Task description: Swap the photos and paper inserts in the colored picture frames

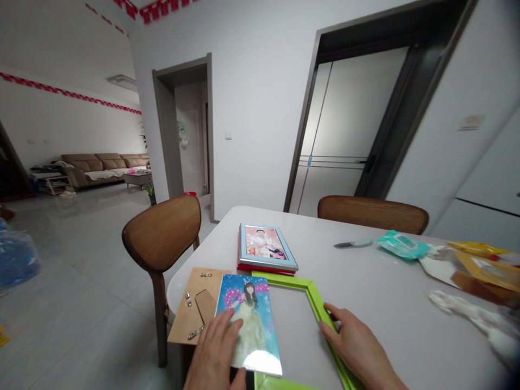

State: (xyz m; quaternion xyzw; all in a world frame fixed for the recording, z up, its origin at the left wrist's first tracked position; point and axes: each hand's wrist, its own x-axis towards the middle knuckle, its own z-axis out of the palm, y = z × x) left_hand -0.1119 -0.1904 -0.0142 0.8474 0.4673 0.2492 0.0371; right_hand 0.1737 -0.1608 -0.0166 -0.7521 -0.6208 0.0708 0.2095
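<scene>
A glossy blue picture (248, 319) of a figure in a pale dress lies over the right part of a brown backing board (184, 311) with metal clips. My left hand (217, 346) rests on the picture's lower left with its fingers apart. To the right, my right hand (355, 341) grips the right side of a green frame (312, 298) between thumb and fingers. The table surface shows through the frame's opening, and the picture overlaps its left side. Behind them, a blue-edged framed photo (266, 244) lies on top of a red frame.
A knife (352, 244), a teal wipes pack (402, 245), yellow and brown packaging (483, 271) and a crumpled white cloth (467, 311) lie on the right of the white table (309, 238). Wooden chairs stand at the left (162, 233) and far side (371, 213).
</scene>
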